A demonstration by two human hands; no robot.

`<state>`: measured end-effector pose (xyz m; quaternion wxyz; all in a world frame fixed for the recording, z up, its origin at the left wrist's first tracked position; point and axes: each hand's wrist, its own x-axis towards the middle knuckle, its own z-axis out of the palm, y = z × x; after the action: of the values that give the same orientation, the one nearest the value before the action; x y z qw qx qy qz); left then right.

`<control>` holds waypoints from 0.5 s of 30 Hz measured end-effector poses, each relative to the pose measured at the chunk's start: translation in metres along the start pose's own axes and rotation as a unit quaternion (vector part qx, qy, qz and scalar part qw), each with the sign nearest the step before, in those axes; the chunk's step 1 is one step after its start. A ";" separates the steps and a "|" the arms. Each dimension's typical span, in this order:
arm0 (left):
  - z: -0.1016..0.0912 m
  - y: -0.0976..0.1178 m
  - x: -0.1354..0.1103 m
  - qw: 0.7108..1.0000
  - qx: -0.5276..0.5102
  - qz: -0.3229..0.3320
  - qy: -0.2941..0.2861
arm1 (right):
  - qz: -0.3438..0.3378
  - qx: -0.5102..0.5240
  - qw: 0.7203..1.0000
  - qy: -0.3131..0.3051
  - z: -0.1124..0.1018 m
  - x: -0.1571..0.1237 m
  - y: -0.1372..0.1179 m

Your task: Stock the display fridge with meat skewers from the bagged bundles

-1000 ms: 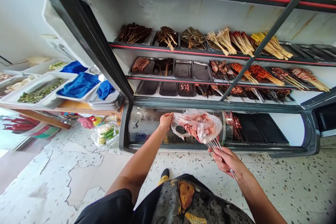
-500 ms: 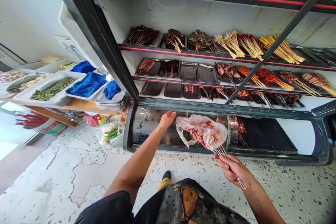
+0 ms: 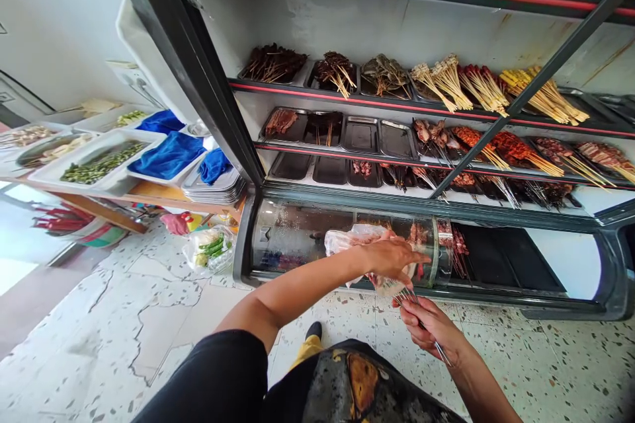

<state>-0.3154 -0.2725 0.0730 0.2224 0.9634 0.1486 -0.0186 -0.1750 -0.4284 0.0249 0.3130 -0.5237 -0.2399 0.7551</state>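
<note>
My right hand [image 3: 429,327] is closed around the bare ends of a bunch of metal skewers [image 3: 411,307], low in front of the display case. Raw meat sits on their upper part, covered by a clear plastic bag [image 3: 342,240]. Over the bag and meat reaches my left hand [image 3: 391,256], its fingers stretched out and apart, pointing right. It hides much of the meat; whether it touches the bag I cannot tell.
The curved glass front [image 3: 292,231] of the display case stands just beyond my hands. Trays of skewers [image 3: 278,65] fill its shelves. To the left, a table holds a blue cloth [image 3: 166,155] and stacked metal trays [image 3: 213,192]. A vegetable bag [image 3: 211,248] lies on the floor.
My left hand has moved right, from beside the bag to over it. The right hand, with the skewers, has shifted slightly left and down.
</note>
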 end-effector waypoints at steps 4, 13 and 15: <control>-0.003 -0.004 0.010 0.994 0.062 -0.077 -0.038 | -0.003 -0.030 0.999 -0.010 0.005 0.004 0.002; -0.019 -0.059 0.006 0.963 -0.015 -0.237 0.130 | 0.016 -0.070 0.997 -0.024 0.005 0.003 0.019; -0.019 -0.080 0.005 0.943 -0.068 -0.288 0.151 | 0.019 -0.084 0.996 -0.031 0.005 0.001 0.025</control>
<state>-0.3346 -0.1941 0.0559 0.2476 0.8535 0.4525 0.0734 -0.1850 -0.4448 0.0089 0.2459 -0.5288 -0.3024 0.7539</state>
